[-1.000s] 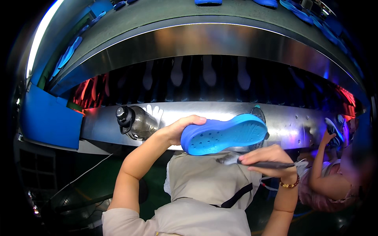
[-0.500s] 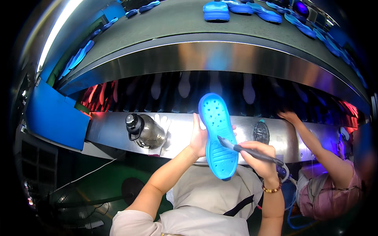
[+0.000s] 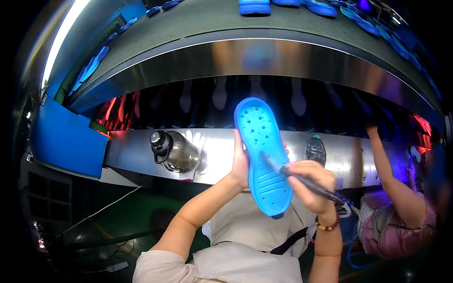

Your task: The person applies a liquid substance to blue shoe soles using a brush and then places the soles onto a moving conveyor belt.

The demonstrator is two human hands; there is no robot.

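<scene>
A bright blue shoe sole (image 3: 270,188) is held up in front of me, its holed toe end pointing away and its ridged heel end toward my lap. My left hand (image 3: 240,162) is closed around its left edge, with fingertips showing past the right edge. My right hand (image 3: 314,184) grips a brush (image 3: 279,168) with a dark handle, and a cord or hose trails from its rear end. The bristles, smeared by motion, lie against the middle of the sole.
A metal ledge (image 3: 222,155) carries a dark bottle (image 3: 177,152), a white glove (image 3: 196,137) and a dark sole-shaped piece (image 3: 315,151). Beyond, a raised green belt (image 3: 198,23) bears several blue soles (image 3: 255,7). A co-worker's arm (image 3: 388,167) reaches in at right.
The brush has shifted slightly along the sole, and its bristles are now blurred. The sole leans a little more. At right, the co-worker's hand has gone farther under the belt. The view has tilted slightly.
</scene>
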